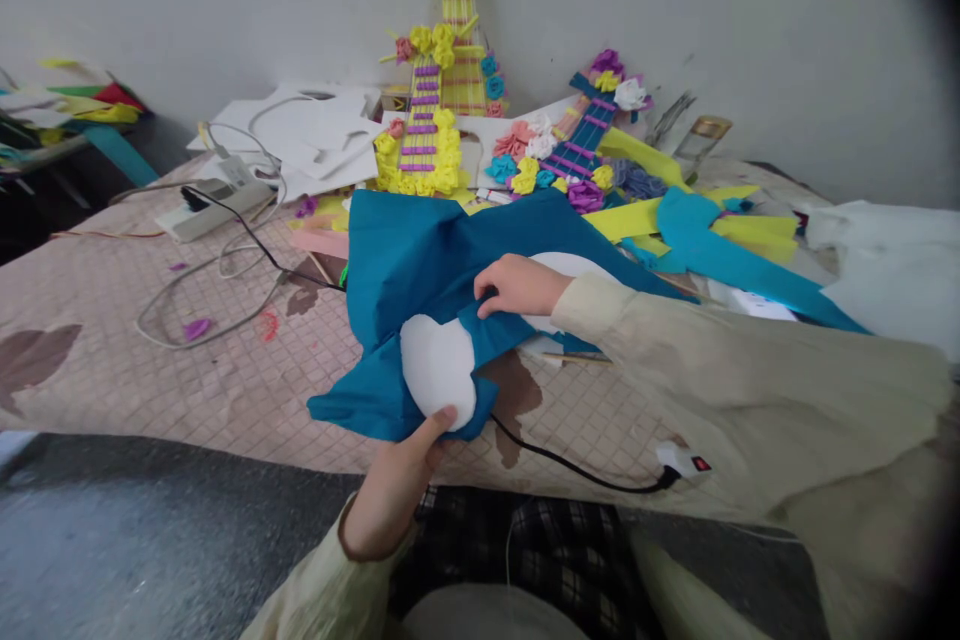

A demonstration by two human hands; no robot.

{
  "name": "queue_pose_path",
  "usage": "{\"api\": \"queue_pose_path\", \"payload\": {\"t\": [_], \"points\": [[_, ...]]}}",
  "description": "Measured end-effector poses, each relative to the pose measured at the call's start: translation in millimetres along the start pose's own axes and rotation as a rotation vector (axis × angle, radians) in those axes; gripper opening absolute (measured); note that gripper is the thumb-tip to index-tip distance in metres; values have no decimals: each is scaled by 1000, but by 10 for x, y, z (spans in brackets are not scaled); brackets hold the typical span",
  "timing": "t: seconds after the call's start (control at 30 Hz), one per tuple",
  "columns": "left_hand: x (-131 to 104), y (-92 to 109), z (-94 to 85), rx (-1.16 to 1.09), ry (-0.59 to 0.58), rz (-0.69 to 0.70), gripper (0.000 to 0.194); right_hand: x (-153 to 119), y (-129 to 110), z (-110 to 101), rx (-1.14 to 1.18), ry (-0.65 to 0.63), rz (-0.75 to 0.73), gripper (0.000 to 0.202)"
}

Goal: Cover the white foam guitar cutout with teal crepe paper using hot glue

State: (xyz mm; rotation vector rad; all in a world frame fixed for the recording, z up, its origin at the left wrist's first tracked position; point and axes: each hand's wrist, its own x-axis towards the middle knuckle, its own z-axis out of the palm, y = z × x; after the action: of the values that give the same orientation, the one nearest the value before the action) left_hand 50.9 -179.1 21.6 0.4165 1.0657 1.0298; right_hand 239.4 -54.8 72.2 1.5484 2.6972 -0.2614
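A large teal-blue sheet (405, 260), crepe paper or cloth, lies creased and folded over the front of the table. On it rests a white lobed cutout (437, 365), with blue material around several of its sides. My left hand (394, 490) grips the cutout's lower edge, thumb on its white face and fingers hidden beneath. Above and to the right, my right hand (517, 285) pinches a fold of the blue sheet beside the cutout. Partly behind my right wrist, a larger white piece (574, 265) also lies on the sheet.
Behind stand paper-flower-decorated string instruments, one yellow (459, 0) and one blue (581, 145). A power strip (214, 210) with looping cords sits left. A black-corded tool or plug (679, 460) lies at the table's front edge. Blue and yellow strips (765, 260), white sheets (300, 135) and a glass jar (703, 140) surround.
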Motion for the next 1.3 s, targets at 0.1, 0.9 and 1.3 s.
{"api": "queue_pose_path", "payload": {"t": [0.1,0.9,1.3], "points": [[16,-20,-17,14,14,17,75,35,18,13,-4,31,50,15],[-30,3,-387,98,-110,-19,42,-2064,-874,470,796,453,754,23],[-85,-23,44,86,-79,27,33,-2023,153,-9,6,171,687,17]]}}
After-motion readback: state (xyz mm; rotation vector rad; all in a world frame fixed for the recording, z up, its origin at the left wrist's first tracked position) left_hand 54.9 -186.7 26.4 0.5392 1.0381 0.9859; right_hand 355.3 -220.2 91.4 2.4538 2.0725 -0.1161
